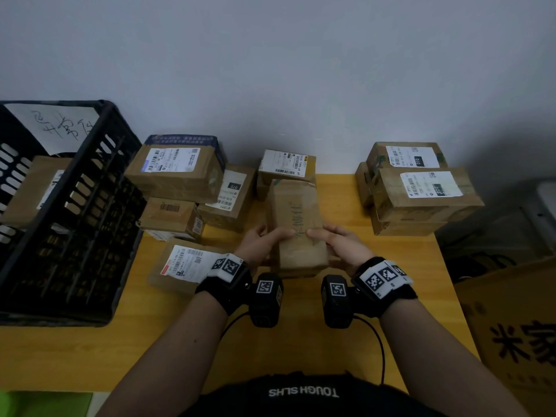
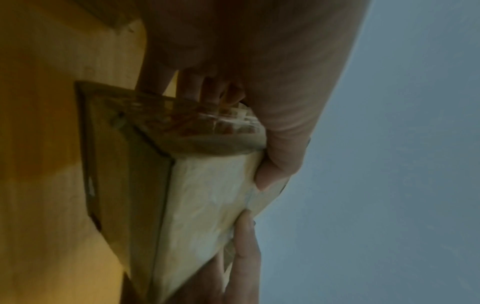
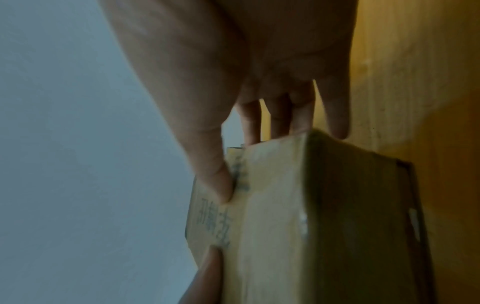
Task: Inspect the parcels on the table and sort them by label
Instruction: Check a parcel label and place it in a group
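A long brown parcel (image 1: 296, 224) with printed characters along its top is at the middle of the yellow table (image 1: 90, 356), and I hold it with both hands. My left hand (image 1: 263, 240) grips its left side, thumb on top and fingers underneath. My right hand (image 1: 338, 240) grips the right side the same way. No shipping label shows on the top face. The left wrist view shows the parcel (image 2: 202, 195) raised over a flat carton (image 2: 109, 164). In the right wrist view my thumb (image 3: 213, 179) presses on the parcel (image 3: 285, 216).
Labelled parcels are piled at the left (image 1: 177, 170), one lies flat near my left wrist (image 1: 186, 263), one stands at the back centre (image 1: 285, 167), and a stack stands at the right (image 1: 421, 194). A black crate (image 1: 60, 212) holding a parcel sits far left. A large carton (image 1: 517, 335) stands beside the table.
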